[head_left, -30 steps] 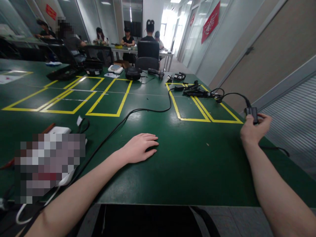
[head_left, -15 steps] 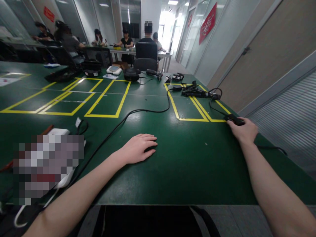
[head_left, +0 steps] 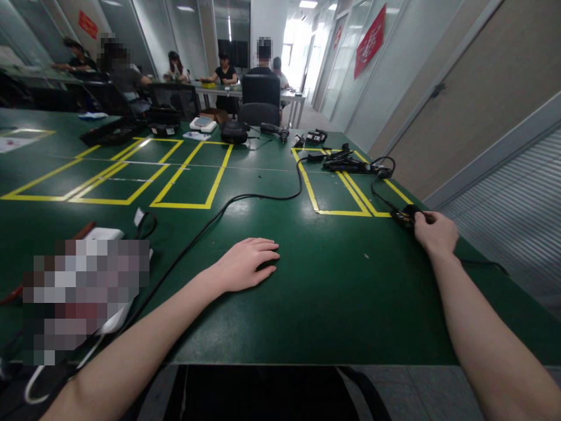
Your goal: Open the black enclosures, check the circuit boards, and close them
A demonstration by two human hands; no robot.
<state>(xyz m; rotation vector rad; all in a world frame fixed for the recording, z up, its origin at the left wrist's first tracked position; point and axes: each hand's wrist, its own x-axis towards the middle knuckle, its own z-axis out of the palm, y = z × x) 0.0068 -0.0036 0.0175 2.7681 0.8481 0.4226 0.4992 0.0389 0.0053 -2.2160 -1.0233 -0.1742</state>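
Note:
My left hand (head_left: 248, 264) lies palm down on the green table (head_left: 324, 292), fingers stretched out, holding nothing. At the right edge of the table, my right hand (head_left: 438, 232) grips a small black cabled device (head_left: 403, 216) between thumb and fingers. Small yellowish parts show on its near side, and its exact kind is unclear. A thin black cable runs from it up to a bundle of black gear (head_left: 350, 162). Another stretch of black cable (head_left: 484, 264) shows to the right of my wrist. My palm and fingers hide part of the device.
Yellow tape (head_left: 182, 206) marks rectangles on the table. A long black cable (head_left: 258, 195) crosses it beyond my left hand. A blurred-out object rests on a white item (head_left: 116, 318) at the left. Black cases, a white device (head_left: 203, 124) and a drill-like tool (head_left: 275, 131) stand farther back. Several people sit beyond.
My right hand has turned the black device and shifted its grip slightly right, so yellowish parts now show. My left hand has stayed put.

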